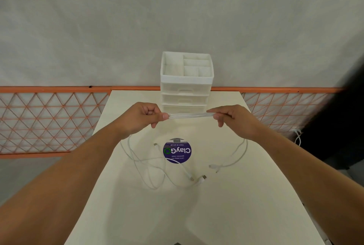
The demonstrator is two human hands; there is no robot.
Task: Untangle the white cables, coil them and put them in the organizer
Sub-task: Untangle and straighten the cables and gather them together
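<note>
Several white cables are stretched taut in a bundle between my two hands, above the cream table. My left hand pinches the bundle's left end and my right hand pinches its right end. The loose cable ends hang down from both hands and lie on the table in loops, with plugs near the middle. The white organizer stands at the table's far edge, just behind the bundle; its open top has several compartments and drawers sit below.
A round purple sticker sits on the table under the cables. An orange lattice fence runs behind the table on both sides. A dark blurred shape fills the right edge, with a white cord beside it.
</note>
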